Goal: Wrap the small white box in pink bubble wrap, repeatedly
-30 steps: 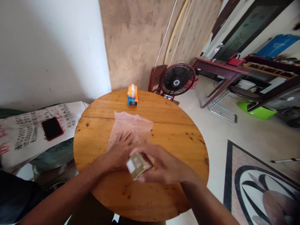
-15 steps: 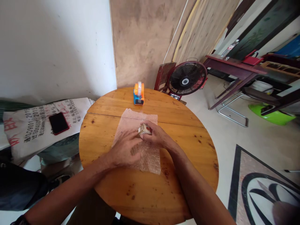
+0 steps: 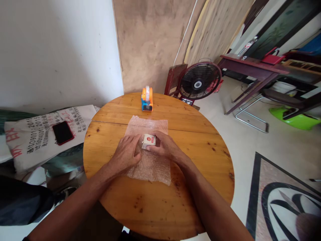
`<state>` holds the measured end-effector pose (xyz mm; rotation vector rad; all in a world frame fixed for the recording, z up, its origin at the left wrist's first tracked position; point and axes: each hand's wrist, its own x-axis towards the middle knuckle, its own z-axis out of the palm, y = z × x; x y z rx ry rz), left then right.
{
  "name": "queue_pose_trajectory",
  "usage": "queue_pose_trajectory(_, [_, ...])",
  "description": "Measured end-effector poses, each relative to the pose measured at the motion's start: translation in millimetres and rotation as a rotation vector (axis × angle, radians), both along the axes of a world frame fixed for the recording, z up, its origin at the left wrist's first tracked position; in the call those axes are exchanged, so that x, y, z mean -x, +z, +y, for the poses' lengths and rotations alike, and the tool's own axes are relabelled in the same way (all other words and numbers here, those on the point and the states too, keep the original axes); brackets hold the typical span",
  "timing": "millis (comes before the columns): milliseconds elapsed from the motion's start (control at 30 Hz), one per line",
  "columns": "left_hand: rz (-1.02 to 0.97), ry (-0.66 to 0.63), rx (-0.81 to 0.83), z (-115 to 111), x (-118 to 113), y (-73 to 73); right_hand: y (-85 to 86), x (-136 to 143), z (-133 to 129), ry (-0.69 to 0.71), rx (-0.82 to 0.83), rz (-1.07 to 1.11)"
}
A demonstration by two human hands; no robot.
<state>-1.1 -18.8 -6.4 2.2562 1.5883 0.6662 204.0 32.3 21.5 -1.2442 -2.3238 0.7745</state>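
Observation:
A small white box [image 3: 148, 140] with a red round mark on its top sits over the middle of a sheet of bubble wrap [image 3: 154, 169]. My right hand [image 3: 166, 146] grips the box from its right side, thumb at the near edge and fingers at the far edge. Just left of the box, my left hand [image 3: 127, 152] rests on the left part of the sheet, thumb apart from the fingers and nothing in it. The sheet lies flat on a round wooden table [image 3: 200, 150].
A blue and orange tape dispenser [image 3: 147, 100] stands at the table's far side. Behind the table is a fan [image 3: 199, 82] by a chair. On the left a phone [image 3: 63, 132] lies on a printed sack [image 3: 32, 140]. A dark red desk [image 3: 253, 66] stands at right.
My right hand has lowered the box from a tilted pose to a flatter one and shifted it slightly left. My left hand has moved left, away from the box, and settled on the sheet.

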Motion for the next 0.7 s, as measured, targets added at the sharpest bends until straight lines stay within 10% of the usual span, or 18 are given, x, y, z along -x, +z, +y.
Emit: queue_pose_trajectory(700, [-0.042, -0.024, 0.033, -1.2, 1.5, 8.9, 6.0, -1.0, -1.9, 0.13, -0.055, -0.111])
